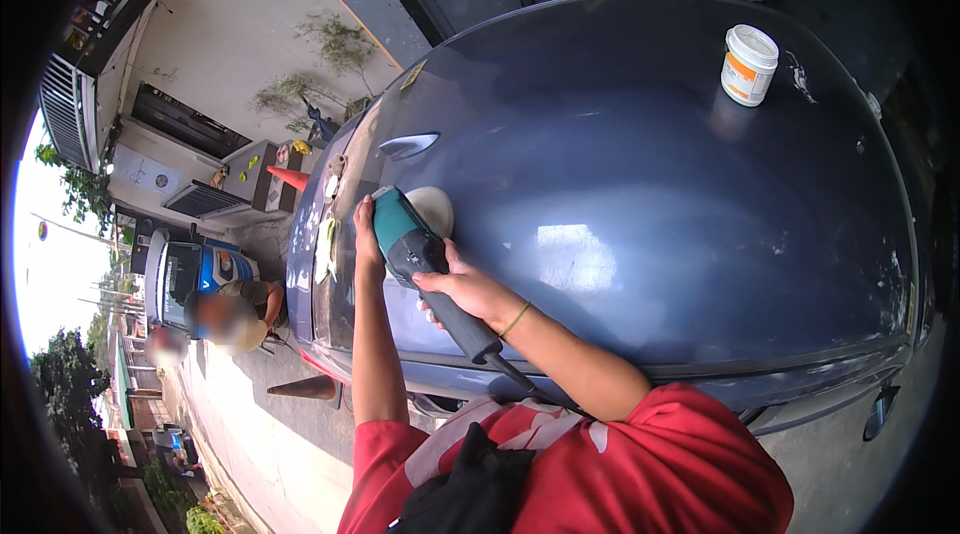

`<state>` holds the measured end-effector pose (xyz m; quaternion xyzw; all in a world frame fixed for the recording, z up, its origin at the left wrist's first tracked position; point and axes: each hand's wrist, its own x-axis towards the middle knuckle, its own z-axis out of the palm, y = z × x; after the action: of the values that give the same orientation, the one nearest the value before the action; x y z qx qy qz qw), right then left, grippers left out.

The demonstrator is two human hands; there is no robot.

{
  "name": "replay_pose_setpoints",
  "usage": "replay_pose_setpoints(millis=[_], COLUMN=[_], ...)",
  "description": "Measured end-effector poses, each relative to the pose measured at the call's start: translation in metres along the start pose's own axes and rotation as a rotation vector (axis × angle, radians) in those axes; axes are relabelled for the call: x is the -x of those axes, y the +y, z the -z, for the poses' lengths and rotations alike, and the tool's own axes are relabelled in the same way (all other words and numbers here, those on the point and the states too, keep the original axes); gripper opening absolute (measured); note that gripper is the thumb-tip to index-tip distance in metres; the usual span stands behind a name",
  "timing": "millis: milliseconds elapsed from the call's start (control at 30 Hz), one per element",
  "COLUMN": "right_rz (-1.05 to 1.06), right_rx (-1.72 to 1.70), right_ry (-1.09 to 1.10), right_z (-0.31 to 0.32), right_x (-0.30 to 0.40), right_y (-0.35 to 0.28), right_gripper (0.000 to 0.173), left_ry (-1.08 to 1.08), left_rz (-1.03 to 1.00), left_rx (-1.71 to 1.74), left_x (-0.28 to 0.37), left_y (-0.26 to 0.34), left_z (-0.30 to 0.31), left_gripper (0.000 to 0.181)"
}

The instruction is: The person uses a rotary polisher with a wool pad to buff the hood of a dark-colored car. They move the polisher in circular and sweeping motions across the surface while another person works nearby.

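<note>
A teal and black electric polisher lies across both of my hands, its round white pad against the dark blue car roof. My left hand is closed around the head end of the tool. Around the black body and rear handle, my right hand is wrapped, with a cord running back from the handle towards my body. Just beyond the tool stands the roof's shark-fin antenna. Light reflects off the glossy paint.
An uncapped white plastic tub stands on the roof, white smears beside it. Cloths lie at the car's rear. Traffic cones, a person and a blue vehicle are to the left.
</note>
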<state>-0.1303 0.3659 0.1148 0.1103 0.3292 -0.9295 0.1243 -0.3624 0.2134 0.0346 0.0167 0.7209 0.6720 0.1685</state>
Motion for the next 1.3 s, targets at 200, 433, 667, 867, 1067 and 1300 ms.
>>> replay_pose_setpoints(millis=[200, 433, 667, 867, 1067, 1300], right_rz=[0.008, 0.238, 0.539, 0.516, 0.273, 0.112], right_rx=[0.054, 0.073, 0.067, 0.089, 0.147, 0.213], right_ry=[-0.003, 0.293, 0.56, 0.648, 0.365, 0.031], right_z=[0.003, 0.02, 0.03, 0.015, 0.008, -0.015], right_x=[0.031, 0.126, 0.226, 0.224, 0.175, 0.09], right_y=[0.003, -0.027, -0.019, 0.008, 0.027, 0.069], right_gripper=[0.081, 0.078, 0.065, 0.07, 0.107, 0.11], left_ry=[-0.022, -0.271, -0.607, -0.661, -0.379, -0.2], left_rz=[-0.055, -0.095, -0.221, -0.227, -0.262, -0.077], left_rx=[-0.024, -0.149, -0.259, -0.179, -0.043, 0.194], left_x=[0.032, 0.071, 0.135, 0.148, 0.127, 0.061], left_y=[0.0, 0.052, 0.062, 0.05, 0.031, -0.052], left_z=[-0.018, -0.174, -0.318, -0.301, -0.185, 0.017], left_gripper=[0.069, 0.077, 0.081, 0.077, 0.063, 0.068])
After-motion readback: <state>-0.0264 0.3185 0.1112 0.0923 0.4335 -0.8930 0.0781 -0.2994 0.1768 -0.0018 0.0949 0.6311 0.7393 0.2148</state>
